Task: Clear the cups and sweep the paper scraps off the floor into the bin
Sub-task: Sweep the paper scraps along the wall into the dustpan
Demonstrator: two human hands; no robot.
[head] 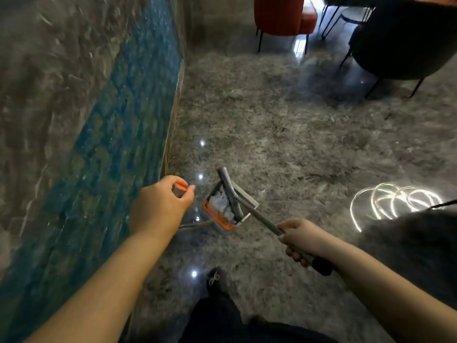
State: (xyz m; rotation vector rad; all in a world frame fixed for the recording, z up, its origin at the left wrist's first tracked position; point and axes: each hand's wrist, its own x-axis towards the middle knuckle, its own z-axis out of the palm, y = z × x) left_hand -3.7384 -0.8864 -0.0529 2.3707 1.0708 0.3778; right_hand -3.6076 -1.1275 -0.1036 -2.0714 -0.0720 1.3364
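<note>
A grey dustpan with an orange comb edge sits low over the marble floor, in the middle of the view. White paper scraps lie inside it. My left hand grips the orange-capped top of the dustpan's long handle. My right hand grips the grey broom handle. The broom head lies across the dustpan's mouth, over the scraps. No cups or bin are in view.
A marble and blue mosaic wall runs along the left. A red chair stands at the back, a dark chair at the back right. My shoe is just below the dustpan.
</note>
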